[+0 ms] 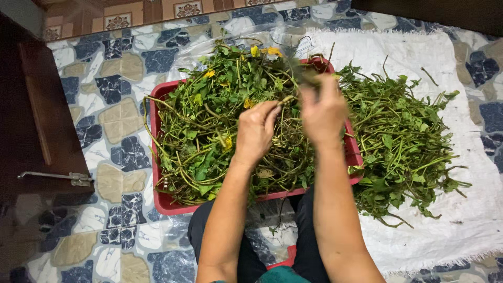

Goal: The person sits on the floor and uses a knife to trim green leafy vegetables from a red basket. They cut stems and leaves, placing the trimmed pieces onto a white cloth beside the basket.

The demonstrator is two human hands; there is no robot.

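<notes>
- Nearest to you, your knees in dark trousers [246, 251] sit just behind the red tray [157, 157], with a clear plastic sheet [173, 236] spread on the patterned tile floor [115, 120] under them.
- Your left hand [255, 131] hovers over the middle of the tray, fingers curled shut, pinching a thin green stem [287, 98] between thumb and fingertips.
- Your right hand [323, 110] is raised over the tray's right side, blurred; its fingers look closed around the upper part of the same stem, though the blur keeps you from telling how tightly.
- The tray is heaped with tangled leafy vines [209, 120], some carrying yellow flowers [262, 51] toward its far edge.
- Right of the tray, a second pile of greens [403, 141] lies on a white woven sack [461, 209], touching the tray's right rim.
- Left of the tray stands dark wooden furniture [31, 115] with a metal hinge [57, 176].
</notes>
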